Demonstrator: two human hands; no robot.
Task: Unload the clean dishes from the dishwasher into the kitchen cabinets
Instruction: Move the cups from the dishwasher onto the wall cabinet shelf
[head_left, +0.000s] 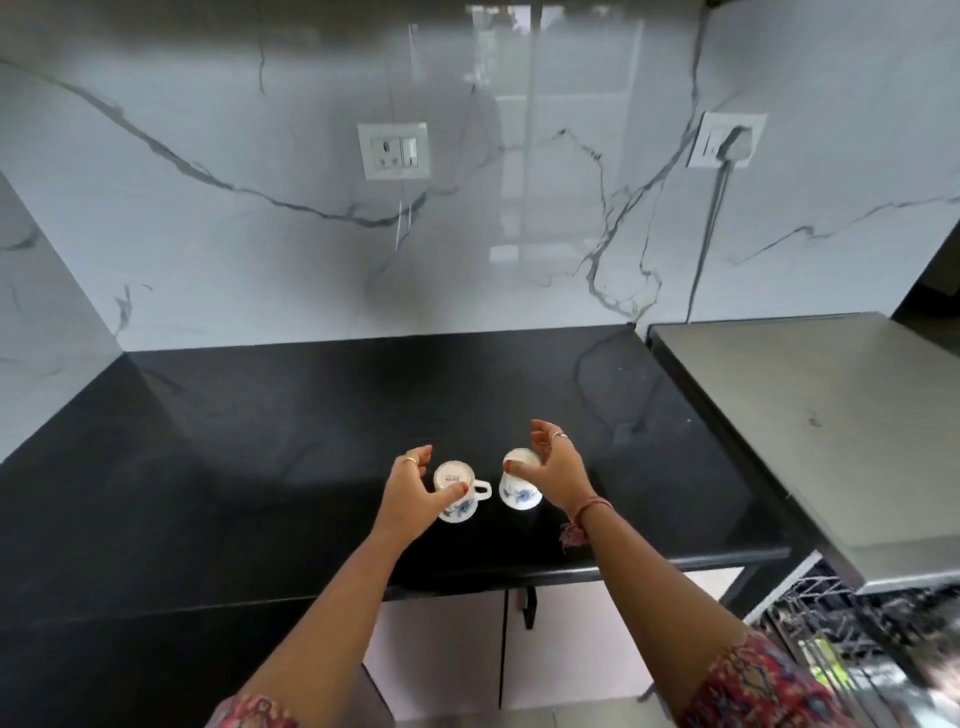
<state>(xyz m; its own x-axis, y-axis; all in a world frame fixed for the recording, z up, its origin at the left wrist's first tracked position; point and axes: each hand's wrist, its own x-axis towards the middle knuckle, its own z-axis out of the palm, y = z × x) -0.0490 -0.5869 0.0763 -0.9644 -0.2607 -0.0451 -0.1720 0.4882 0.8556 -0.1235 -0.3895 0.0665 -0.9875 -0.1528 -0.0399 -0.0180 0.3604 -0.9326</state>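
Observation:
Two white cups with blue flower prints stand upside down, side by side, on the black countertop (260, 441). The left cup (453, 474) has its handle pointing right, toward the right cup (521, 498). My left hand (410, 491) is just left of the left cup with its fingers spread, and the thumb lies across the cup's side. My right hand (553, 467) hovers at the right cup. Its thumb is by the cup's upturned base and its fingers are raised and loosely spread. Neither hand closes around a cup.
A marble backsplash with two wall sockets (394, 150) rises behind the counter. To the right stands a steel-topped dishwasher (831, 415), and its open rack (841, 623) shows at the lower right. Pale cabinet doors (441, 649) sit under the counter's front edge.

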